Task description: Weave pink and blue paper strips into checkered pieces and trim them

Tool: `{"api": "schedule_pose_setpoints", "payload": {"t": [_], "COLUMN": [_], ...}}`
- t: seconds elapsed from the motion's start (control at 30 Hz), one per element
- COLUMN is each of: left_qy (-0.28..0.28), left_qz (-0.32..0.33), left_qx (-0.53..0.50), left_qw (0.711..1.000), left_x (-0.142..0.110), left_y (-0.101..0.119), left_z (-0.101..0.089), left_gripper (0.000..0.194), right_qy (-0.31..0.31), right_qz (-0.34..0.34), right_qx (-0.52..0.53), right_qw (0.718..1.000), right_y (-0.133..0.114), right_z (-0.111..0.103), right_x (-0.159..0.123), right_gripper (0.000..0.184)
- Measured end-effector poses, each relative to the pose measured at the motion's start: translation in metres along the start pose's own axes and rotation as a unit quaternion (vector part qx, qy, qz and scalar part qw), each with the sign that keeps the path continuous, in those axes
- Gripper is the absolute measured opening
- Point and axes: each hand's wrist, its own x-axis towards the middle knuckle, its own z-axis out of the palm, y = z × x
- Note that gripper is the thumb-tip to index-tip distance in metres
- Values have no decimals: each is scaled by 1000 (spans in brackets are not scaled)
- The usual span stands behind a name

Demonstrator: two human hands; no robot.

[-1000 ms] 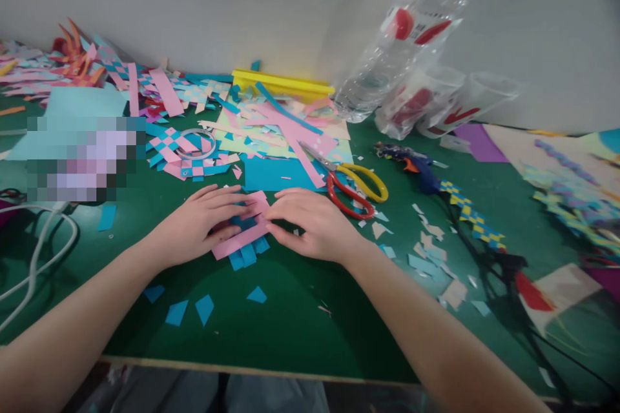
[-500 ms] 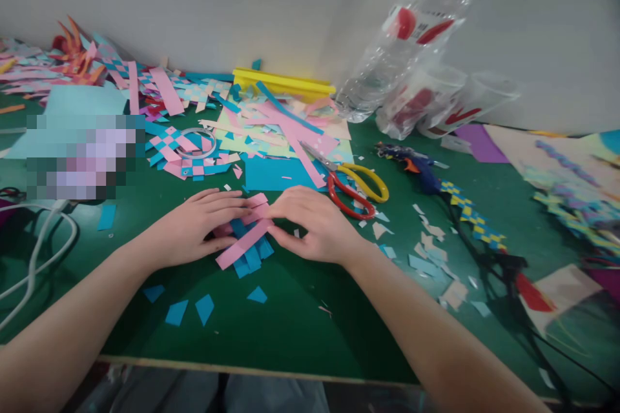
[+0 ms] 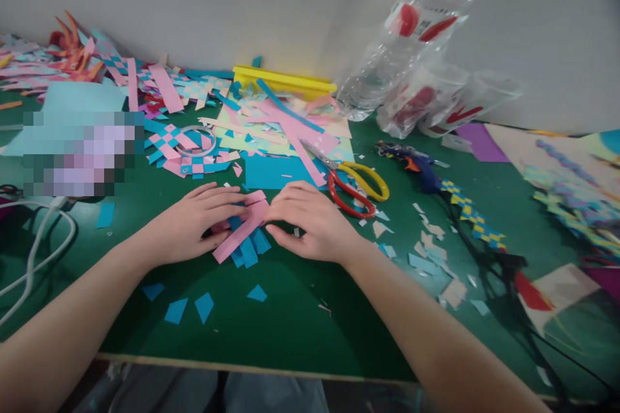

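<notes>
A small woven piece of pink and blue paper strips lies on the green table in front of me. My left hand lies flat over its left side, fingers stretched out and pressing it down. My right hand rests at its right edge, fingertips pinching the end of a pink strip. Blue strip ends stick out below the pink ones.
Red and yellow scissors lie just right of my right hand. A glue gun and its cable, a tape roll, a yellow tray, plastic bottles, white cables and heaps of paper strips and offcuts surround the spot.
The long pink strip has tilted more steeply and slid slightly as my right fingers worked it. Both hands stayed at the woven piece.
</notes>
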Motion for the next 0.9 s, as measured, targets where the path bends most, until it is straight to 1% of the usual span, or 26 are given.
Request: {"api": "schedule_pose_setpoints", "payload": {"t": [0.03,0.17,0.27,0.4,0.5,0.6,0.77,0.9], "left_qy": [1,1,-1,-2,-5,-8,-9,-12], "left_qz": [1,-3,-6,-5,-6,-7,-11,-12], "left_qx": [-2,-1,0,0,0,-2,-8,-10], "left_qw": [1000,1000,1000,1000,1000,1000,1000,1000], "left_x": [0,-1,-1,0,0,-1,-1,0], "left_y": [0,-2,-2,0,-1,-3,-3,-3], "left_z": [0,2,3,1,1,2,2,1], "left_gripper": [39,44,45,43,44,45,46,45], "right_qy": [-11,-71,-91,-74,-56,-51,-63,-42], "right_qz": [-1,0,15,28,19,6,-18,-41], "right_qx": [0,16,35,51,40,18,-28,-49], "right_qw": [1000,997,995,996,997,999,997,997], "right_y": [0,-1,-2,-1,0,0,0,0], "right_z": [0,0,0,1,3,4,3,2], "right_x": [0,0,0,-1,-2,-3,-3,-3], "right_gripper": [11,21,23,16,14,15,18,19]}}
